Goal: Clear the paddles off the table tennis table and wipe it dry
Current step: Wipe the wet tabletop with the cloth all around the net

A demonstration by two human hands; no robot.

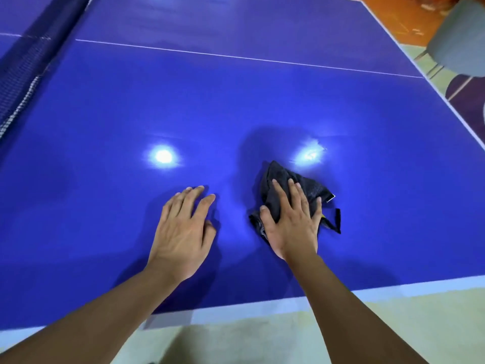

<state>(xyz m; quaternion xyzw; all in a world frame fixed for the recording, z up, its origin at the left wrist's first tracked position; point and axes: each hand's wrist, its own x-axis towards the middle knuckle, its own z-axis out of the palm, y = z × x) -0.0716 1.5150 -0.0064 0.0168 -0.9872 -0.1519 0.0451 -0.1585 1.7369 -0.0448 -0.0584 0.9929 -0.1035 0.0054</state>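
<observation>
My right hand (291,222) lies flat on the dark cloth (278,173), fingers straight and spread, pressing it onto the blue desk (236,101) rather than gripping it. My left hand (183,227) is near the cloth on its left, also open, palm down on the bare surface and holding nothing. I see no paddles anywhere in view, so I judge I am in the wiping part of the job.

Just beyond the cloth, a bright reflection looks streaky (312,153), which I take for a damp patch, and it seems the natural place to go next. To do this well, I want my palm's weight spread over the whole cloth so it doesn't bunch up, with the loose tail at its right tucked under. Long overlapping strokes should work better than scrubbing. The net (18,74) is well to the left of the cloth, so a lot of surface that way probably needs covering too. My left hand can brace me as I reach.
</observation>
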